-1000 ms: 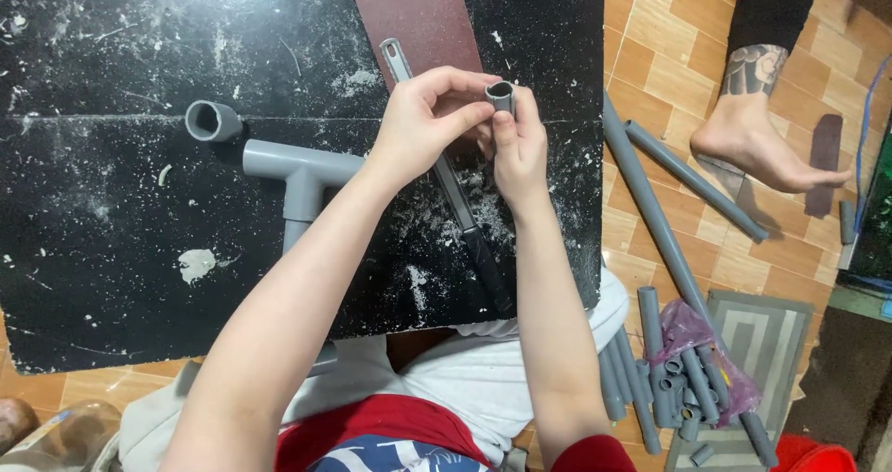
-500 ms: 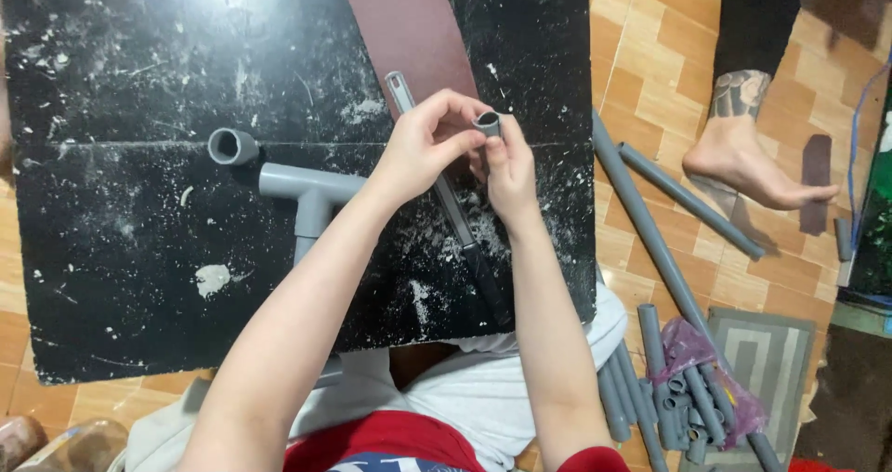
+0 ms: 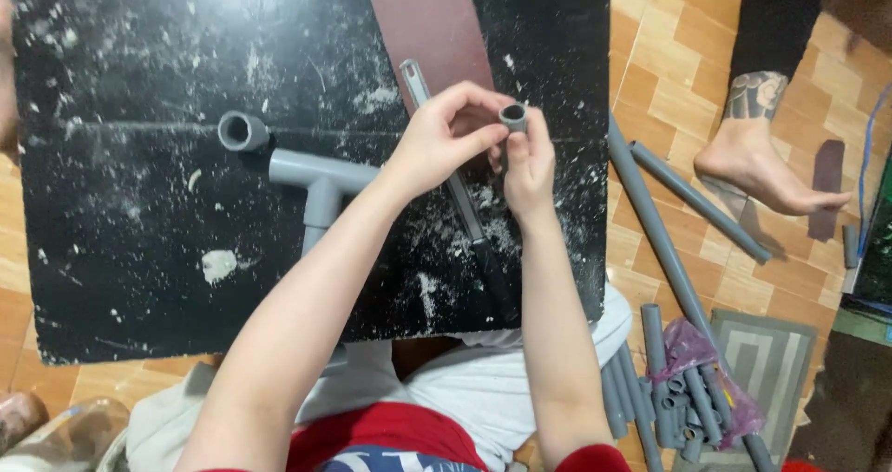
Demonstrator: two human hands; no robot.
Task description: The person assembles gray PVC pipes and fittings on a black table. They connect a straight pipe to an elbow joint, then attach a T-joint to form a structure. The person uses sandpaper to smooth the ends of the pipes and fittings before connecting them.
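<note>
Both the left hand (image 3: 444, 137) and right hand (image 3: 528, 161) pinch a short grey pipe piece (image 3: 513, 116), its open end and long axis facing up toward the camera.

Only pkg I see: crumpled pink-purple plastic bag (image 3: 692, 360), lower right on floor, wrapped round short grey pipe offcuts (image 3: 689, 407). No labels, signs, screens.

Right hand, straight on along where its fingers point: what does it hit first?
The right hand points up-frame, holding a short grey pipe piece. Straight on, it would likely meet only the black board; the brown sheet lies to the left. Height above the board is unclear.
</note>
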